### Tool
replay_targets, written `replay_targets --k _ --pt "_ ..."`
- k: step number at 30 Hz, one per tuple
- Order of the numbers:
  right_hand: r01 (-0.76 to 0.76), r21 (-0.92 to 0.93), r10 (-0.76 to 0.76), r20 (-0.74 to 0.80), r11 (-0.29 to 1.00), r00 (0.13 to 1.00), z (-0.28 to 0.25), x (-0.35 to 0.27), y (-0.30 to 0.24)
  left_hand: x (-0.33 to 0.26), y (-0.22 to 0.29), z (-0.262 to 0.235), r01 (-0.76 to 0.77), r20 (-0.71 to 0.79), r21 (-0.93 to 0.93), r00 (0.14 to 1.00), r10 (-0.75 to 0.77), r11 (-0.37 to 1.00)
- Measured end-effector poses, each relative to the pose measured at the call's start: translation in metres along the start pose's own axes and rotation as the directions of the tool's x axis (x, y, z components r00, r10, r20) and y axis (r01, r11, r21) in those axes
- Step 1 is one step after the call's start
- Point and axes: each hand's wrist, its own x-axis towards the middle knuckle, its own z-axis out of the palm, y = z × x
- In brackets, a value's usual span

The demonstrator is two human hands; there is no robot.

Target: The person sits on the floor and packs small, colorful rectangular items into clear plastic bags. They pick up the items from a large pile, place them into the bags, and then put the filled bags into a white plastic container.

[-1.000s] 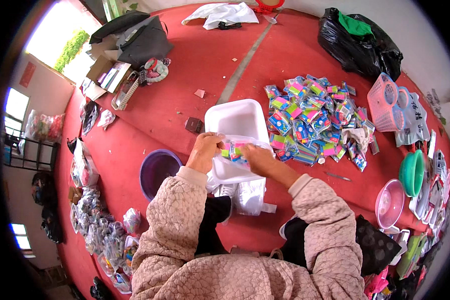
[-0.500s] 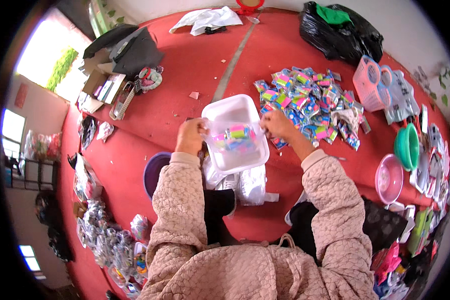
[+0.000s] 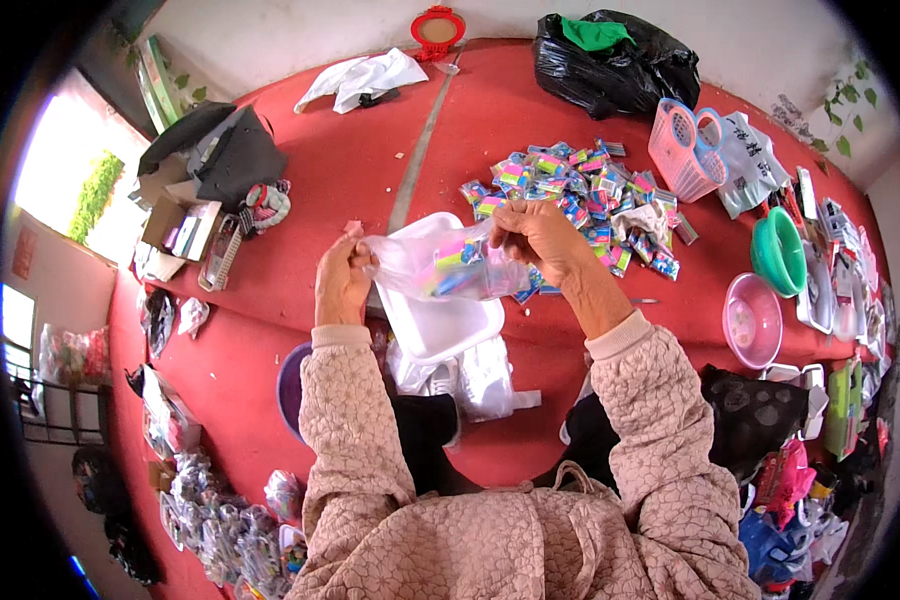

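Observation:
A clear plastic bag with bright pink, yellow and blue packets inside is stretched between my two hands. My left hand is closed on one end of it. At the other end, my right hand pinches the plastic. Below the bag sits a white plastic tray, its middle partly covered by the bag. Just beyond my right hand spreads a heap of small blue, pink and green packets on the red floor. Clear plastic wrapping lies close to the tray's near side.
A purple basin stands by my left forearm. To the right are a pink basin, green basins and a pink basket. Filled clear bags crowd the lower left. A black bag rests against the back wall.
The bag has risen and shifted off the tray's middle, drawn out longer between my hands. My right hand has moved up and left. The whole view has shifted a little.

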Motion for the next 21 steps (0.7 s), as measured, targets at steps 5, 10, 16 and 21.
replay_targets --k 5,10,16,21 --pt "0.019 -0.069 -0.032 -0.191 0.997 0.981 -0.041 -0.026 -0.01 -0.026 -0.013 0.062 -0.02 0.276 0.06 0.961 0.002 0.998" --pt "-0.028 -0.375 -0.101 -0.32 0.927 0.942 -0.055 -0.059 0.001 -0.068 -0.041 0.128 -0.07 0.615 0.274 0.779 -0.119 0.959" --pt "0.136 -0.753 -0.408 -0.187 0.644 0.894 -0.055 -0.065 0.029 -0.072 -0.092 0.154 -0.368 0.691 0.56 0.702 -0.174 0.742" --pt "0.236 -0.812 -0.647 -0.212 0.533 0.732 -0.039 -0.063 0.041 -0.083 -0.128 0.152 -0.507 0.779 0.508 0.616 -0.12 0.696"
